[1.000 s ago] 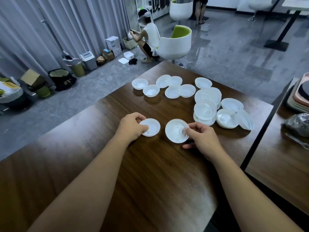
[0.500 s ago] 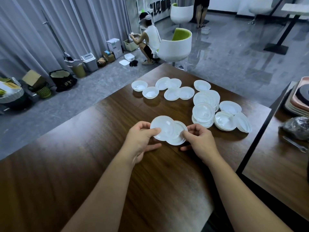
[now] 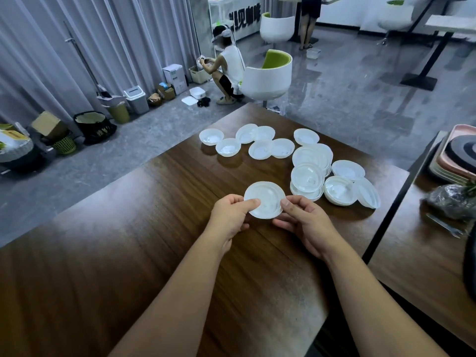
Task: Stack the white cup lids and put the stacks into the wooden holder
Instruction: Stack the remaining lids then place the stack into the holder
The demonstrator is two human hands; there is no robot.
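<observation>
A small stack of white lids [image 3: 265,200] is held just above the near middle of the dark wooden table [image 3: 144,243], between both hands; how many lids are nested in it cannot be told. The left hand [image 3: 230,217] pinches the stack's left rim, thumb on top and fingers curled beneath; the right hand [image 3: 305,224] pinches the right rim the same way, thumb against the edge, the other fingers loosely bent under it.

Beyond the held stack, more lids lie on the table; a loose row of single lids [image 3: 247,144] sits toward the far edge, some overlapping; to the right a cluster of low lid piles [image 3: 313,166] stands close together, touching one another, with one lid [image 3: 367,193] leaning on its edge at the cluster's right end.

A second table [image 3: 422,274] adjoins on the right, bearing stacked trays [image 3: 453,161], a crumpled plastic bag [image 3: 449,203] and a fork [image 3: 441,224]. On the floor past the table a person [image 3: 228,70] crouches beside a white chair with a green cushion [image 3: 269,76]; bins and boxes [image 3: 134,99] line the grey curtain [image 3: 77,39].
</observation>
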